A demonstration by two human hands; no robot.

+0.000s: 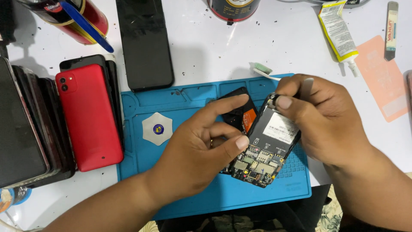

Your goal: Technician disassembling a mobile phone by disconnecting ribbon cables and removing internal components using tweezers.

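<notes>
White desk surface, speckled with dark crumbs, carries a blue silicone repair mat (171,189) near its front edge, and both hands work over the mat's right half. The right hand (330,122) is closed around the top end of an opened phone (268,148), thumb pressed on its upper corner, fingers wrapped behind it; a slim grey tool (306,88) pokes up between those fingers. The left hand (201,152) is half open, its thumb tip resting on the phone's left edge and its index finger stretched above it toward a black back cover (238,114) with an orange patch, which lies on the mat beneath. The phone is tilted, back removed, showing a dark frame, a white label over the battery and a bare circuit board with metal shields at its lower end. A white rounded opening pick (157,129) lies on the mat's left part. Left of the mat rests a red phone (90,118) atop a stack of dark phones (25,129); a black phone (143,43) lies toward the back edge. A toothbrush head (261,68), a yellow glue tube (339,32) and a pink card (384,77) sit toward the right back corner.
</notes>
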